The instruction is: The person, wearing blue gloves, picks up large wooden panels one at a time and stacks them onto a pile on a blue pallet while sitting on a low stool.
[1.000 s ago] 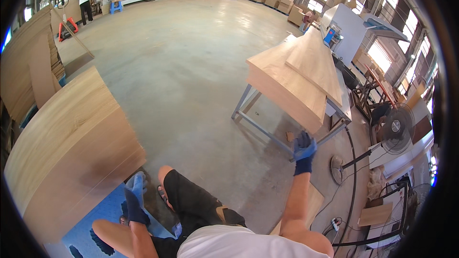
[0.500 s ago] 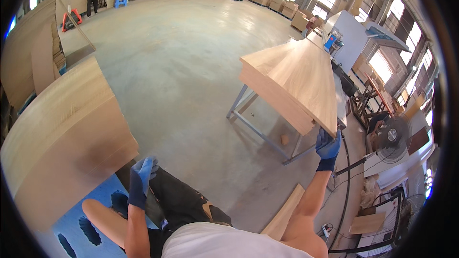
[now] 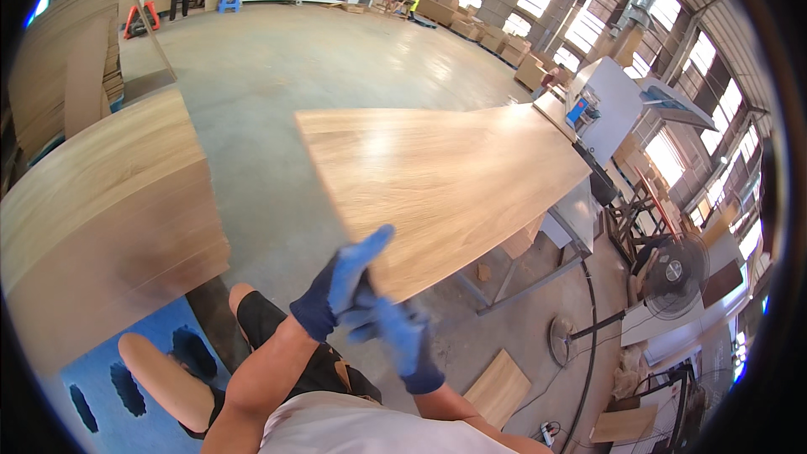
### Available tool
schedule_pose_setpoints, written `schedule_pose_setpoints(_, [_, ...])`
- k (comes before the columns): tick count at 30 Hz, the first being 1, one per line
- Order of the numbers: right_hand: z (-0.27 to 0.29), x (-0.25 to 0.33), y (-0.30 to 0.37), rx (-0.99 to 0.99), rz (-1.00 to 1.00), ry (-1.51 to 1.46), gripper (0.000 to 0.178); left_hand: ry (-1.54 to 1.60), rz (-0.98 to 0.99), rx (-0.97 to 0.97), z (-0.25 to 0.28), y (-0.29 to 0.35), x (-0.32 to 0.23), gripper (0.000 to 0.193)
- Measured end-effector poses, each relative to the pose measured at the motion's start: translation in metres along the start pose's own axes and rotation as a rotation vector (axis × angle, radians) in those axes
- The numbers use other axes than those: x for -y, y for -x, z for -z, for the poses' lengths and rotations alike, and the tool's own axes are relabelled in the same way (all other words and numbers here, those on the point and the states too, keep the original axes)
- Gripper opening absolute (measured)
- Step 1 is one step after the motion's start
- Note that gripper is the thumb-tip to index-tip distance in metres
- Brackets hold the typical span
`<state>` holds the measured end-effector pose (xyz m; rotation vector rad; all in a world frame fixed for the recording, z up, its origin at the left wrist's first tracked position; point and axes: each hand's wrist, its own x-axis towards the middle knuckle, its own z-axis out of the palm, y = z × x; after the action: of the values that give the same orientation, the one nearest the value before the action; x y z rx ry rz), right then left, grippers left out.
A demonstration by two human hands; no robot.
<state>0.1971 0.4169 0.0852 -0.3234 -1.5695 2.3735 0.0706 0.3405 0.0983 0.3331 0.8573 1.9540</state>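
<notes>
A wide, light wood-grain panel [image 3: 445, 176] stretches from in front of me to the machine at the far right. My left hand [image 3: 349, 282], in a blue glove, grips the panel's near left edge, part of it lying over the top face. Close beside it, my right hand [image 3: 399, 336], also gloved in blue, holds the near corner; motion blurs its fingers. Under the panel, part of a stack of boards [image 3: 525, 238] and a grey metal frame [image 3: 538, 280] show. The panel hides most of that stack.
A tall stack of wood-grain boards [image 3: 109, 227] rests on a blue pallet [image 3: 160, 353] at my left. To the right stand a fan [image 3: 674, 271] and a machine with a blue control box [image 3: 578, 111]. A loose board [image 3: 498, 388] lies on the floor, near a black cable [image 3: 593, 328].
The panel has swung left and toward me, off the stack beneath it. My left hand has come up from beside my leg to its edge. My right hand has moved left with the corner.
</notes>
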Motion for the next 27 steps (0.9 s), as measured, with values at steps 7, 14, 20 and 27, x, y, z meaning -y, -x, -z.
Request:
schedule_pose_setpoints(7, [0.067, 0.005, -0.022, 0.355, -0.104, -0.312, 0.045, -0.905, -1.246, -0.158, 0.123, 0.119, -0.04, 0.027])
schedule_pose_setpoints(14, [0.222, 0.085, -0.036, -0.186, 0.53, -0.05, 0.058, -0.612, -1.293, -0.835, 0.226, 0.307, -0.106, 0.045])
schedule_pose_setpoints(20, [0.205, 0.082, -0.037, -0.454, 0.777, 0.262, 0.054, -0.643, -1.443, -1.404, 0.247, 0.438, -0.124, 0.042])
schedule_pose_setpoints(27, [0.061, 0.028, -0.068, -0.366, 0.528, -0.1, 0.049, -0.841, -1.465, -1.712, 0.284, 0.531, -0.104, 0.035])
